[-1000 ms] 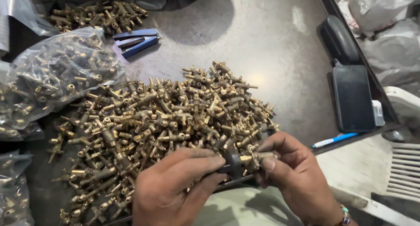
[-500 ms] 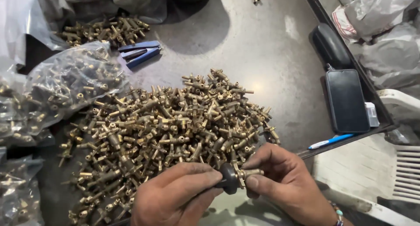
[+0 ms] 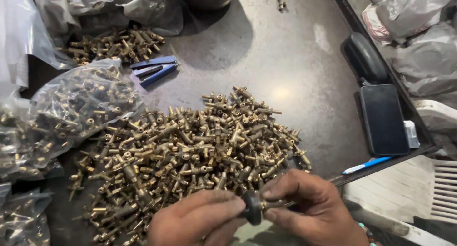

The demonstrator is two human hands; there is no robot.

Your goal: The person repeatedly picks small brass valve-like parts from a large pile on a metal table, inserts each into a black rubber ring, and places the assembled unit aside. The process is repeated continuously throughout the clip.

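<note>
Pinched between the fingertips of both hands, a small black knob (image 3: 252,207) sits at the bottom edge of the head view, just in front of a heap of brass fittings (image 3: 190,155). Left hand (image 3: 195,222) closes on the knob from the left with thumb and forefinger; right hand (image 3: 314,210) meets it from the right, fingers narrowed on a short brass stem that pokes out of the knob toward the palm. Whether stem and knob are joined cannot be told.

Both hands hover at the near rim of a dark metal table (image 3: 285,60), where the heap spreads wide across the middle. At left, a clear bag (image 3: 71,108) stuffed with more fittings lies touching the heap's edge, and further bags crowd the left border. Beyond it, near the far-left corner, a smaller pile (image 3: 114,44) of fittings rests beside a blue stapler (image 3: 157,69). Grey plastic sacks (image 3: 119,5) lie behind them.

On the right side of the table, well apart from the hands, a dark phone (image 3: 383,120) lies flat with a small white box (image 3: 412,134) just beside it and a black pouch (image 3: 364,58) above it. A blue pen (image 3: 366,165) rests at the table's right edge, near the right hand.
</note>
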